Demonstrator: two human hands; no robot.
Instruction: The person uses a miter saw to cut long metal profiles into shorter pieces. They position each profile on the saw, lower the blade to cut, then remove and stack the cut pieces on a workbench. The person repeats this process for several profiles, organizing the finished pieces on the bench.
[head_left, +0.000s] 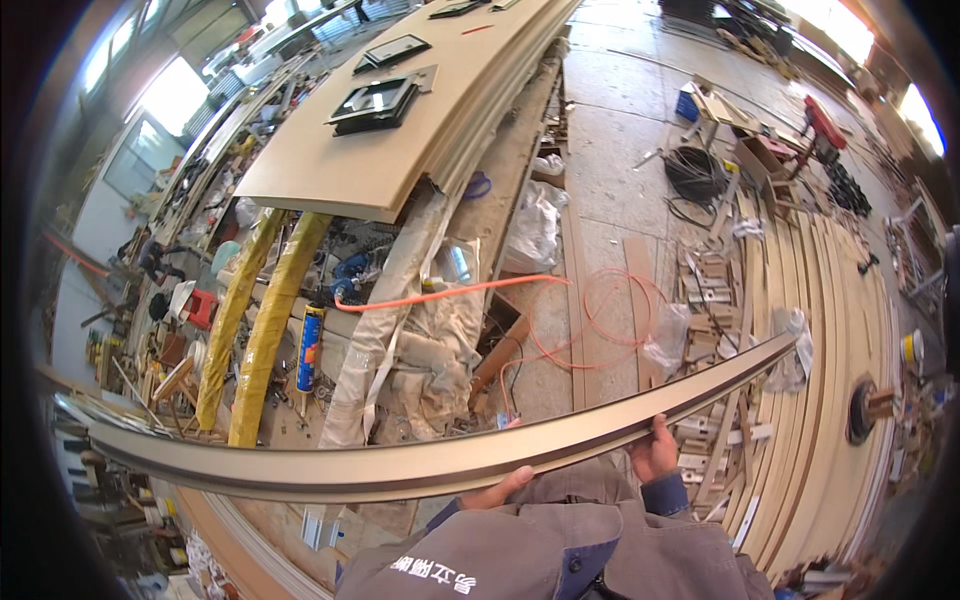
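A long beige channel-shaped profile (420, 463) lies crosswise in front of my body, its left end reaching far out and its right end over a stack of boards. My left hand (497, 492) grips it near the middle, thumb on the near edge and a fingertip showing beyond the far edge. Farther right, my right hand (654, 453) is closed on the near edge, with some of its fingers hidden under the profile. Just beyond the profile stands a blue and orange sealant tube (310, 348), beside two yellow-wrapped beams (268, 345).
Large beige panels (330, 180) are stacked ahead, bearing black-framed pieces (374, 106). An orange hose (450, 290) runs to a coil on the floor. Long strips (825, 300) lie at right, with a black cable coil (695, 174) beyond. A person (158, 262) is at far left.
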